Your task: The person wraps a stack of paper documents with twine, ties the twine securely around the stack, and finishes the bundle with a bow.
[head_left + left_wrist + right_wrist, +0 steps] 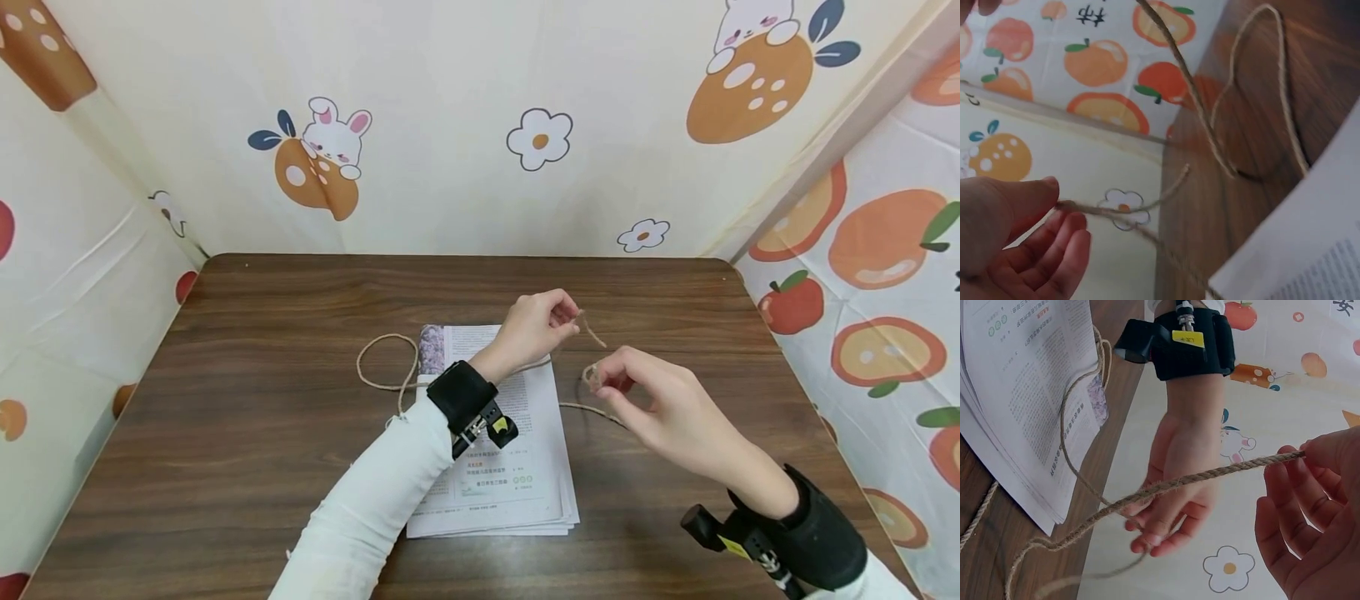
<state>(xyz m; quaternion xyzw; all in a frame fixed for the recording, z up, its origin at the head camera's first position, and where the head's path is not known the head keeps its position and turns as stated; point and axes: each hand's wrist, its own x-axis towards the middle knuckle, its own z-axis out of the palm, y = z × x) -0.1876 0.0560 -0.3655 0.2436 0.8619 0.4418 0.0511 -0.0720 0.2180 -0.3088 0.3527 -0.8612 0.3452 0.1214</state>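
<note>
A stack of printed paper sheets [517, 492] lies on the wooden table, and a length of jute twine [532, 365] crosses its upper part. Over the stack's upper right corner, my left hand [534, 329] pinches the twine between thumb and index finger; in the left wrist view a short twine end [1169, 190] sticks out past the pinch. My right hand [663, 404], off the stack's right side, pinches another stretch of twine [1210, 475] at its tip. The two hands are apart. Whether twine also passes under the sheets is hidden.
A loose loop of twine [362, 367] lies left of the stack. Brown wooden tabletop [247, 400] surrounds the paper. Printed curtains with a fruit-and-rabbit pattern [450, 192] stand behind the table and at both sides.
</note>
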